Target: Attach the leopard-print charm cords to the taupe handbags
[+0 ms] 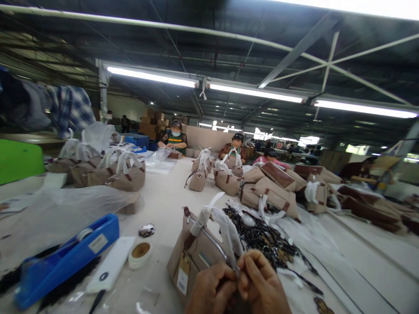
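Note:
A beige handbag (196, 244) with brown trim stands upright on the table before me. Its handles (225, 224) are wrapped in white paper, and a paper tag (183, 274) hangs on its side. My left hand (212, 288) is closed at the bag's top edge, close to the lower end of the handle wrapping. My right hand (262, 279) meets it there in a pinch, thumb and forefinger pressed together. What sits between the fingers of both hands is too small and partly hidden to make out.
On the left lie a blue tape dispenser (72, 257), a white power bank (113, 264) and a tape roll (140, 254). Dark straps (262, 235) are heaped at right. More handbags (268, 192) are piled behind. Co-workers (176, 135) sit across the table (163, 196).

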The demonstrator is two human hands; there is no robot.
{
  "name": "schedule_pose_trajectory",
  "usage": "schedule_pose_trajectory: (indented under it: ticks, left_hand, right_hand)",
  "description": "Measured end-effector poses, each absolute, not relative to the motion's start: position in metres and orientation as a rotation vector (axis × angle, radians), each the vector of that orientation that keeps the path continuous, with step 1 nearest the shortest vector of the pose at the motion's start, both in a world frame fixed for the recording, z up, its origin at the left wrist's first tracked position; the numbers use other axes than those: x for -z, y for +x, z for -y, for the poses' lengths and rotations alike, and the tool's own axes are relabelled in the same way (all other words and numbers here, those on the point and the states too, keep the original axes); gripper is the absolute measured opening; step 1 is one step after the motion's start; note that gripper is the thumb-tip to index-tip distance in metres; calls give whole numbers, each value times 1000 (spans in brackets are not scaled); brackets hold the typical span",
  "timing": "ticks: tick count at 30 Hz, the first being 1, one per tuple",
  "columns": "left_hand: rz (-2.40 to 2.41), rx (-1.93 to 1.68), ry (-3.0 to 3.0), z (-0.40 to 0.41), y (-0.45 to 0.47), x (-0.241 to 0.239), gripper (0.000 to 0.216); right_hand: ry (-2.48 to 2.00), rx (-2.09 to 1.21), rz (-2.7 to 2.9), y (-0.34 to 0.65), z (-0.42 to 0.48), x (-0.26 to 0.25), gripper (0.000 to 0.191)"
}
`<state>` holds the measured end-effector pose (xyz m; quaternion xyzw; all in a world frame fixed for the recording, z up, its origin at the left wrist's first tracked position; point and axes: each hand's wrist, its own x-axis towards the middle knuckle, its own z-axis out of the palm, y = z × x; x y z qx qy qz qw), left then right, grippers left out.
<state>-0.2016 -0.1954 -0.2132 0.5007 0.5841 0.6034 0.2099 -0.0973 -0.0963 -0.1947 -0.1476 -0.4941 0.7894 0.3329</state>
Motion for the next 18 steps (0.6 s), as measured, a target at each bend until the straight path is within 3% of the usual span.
schedule_pose_trajectory:
  ticks: [7, 13, 18]
  left_hand:
    - [-1500, -1776, 1086, 205, -209, 216, 14]
    - [-1278, -1970, 823, 218, -215, 197, 36]
    - [-1243, -1943, 720, 222, -213, 190, 33]
  right_hand:
    - [-527, -1977, 1242, -95, 97, 187, 42]
    - [-491, -1893, 1530, -84, 100, 180, 24]
    - [-523, -1779, 1716, -83, 115, 168, 18]
